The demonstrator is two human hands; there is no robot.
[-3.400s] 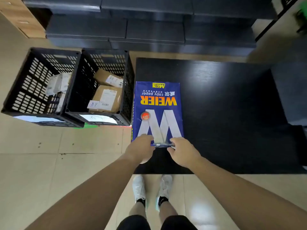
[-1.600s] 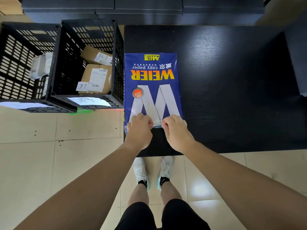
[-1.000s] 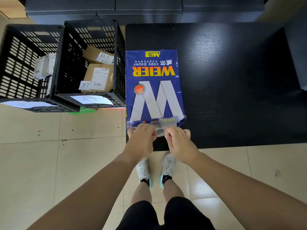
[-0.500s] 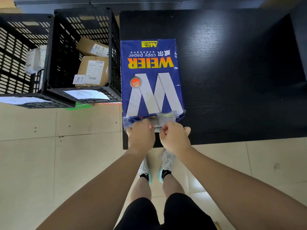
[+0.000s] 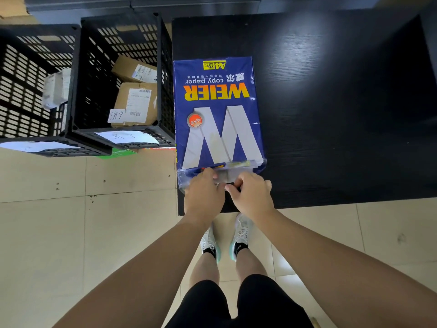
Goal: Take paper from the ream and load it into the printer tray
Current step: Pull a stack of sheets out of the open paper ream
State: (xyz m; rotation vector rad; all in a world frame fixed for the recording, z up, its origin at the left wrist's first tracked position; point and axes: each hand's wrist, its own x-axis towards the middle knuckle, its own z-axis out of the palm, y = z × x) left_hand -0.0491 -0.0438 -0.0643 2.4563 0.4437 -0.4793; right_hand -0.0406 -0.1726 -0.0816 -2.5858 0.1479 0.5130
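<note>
A blue ream of copy paper with a large white W lies flat on the black table, along its left edge. Its near end flap is partly pulled loose and crumpled. My left hand and my right hand sit side by side at that near end, both pinching the wrapper flap. The sheets inside stay hidden by the wrapper. No printer or tray is in view.
Two black slotted crates stand on the tiled floor left of the table, holding cardboard parcels. Dark cabinets run along the back. The table's near edge is just below my hands, with my feet under it.
Both hands have moved from the top of the ream's near end to its end flap, which has lifted and crumpled. The ream itself has stayed in place.
</note>
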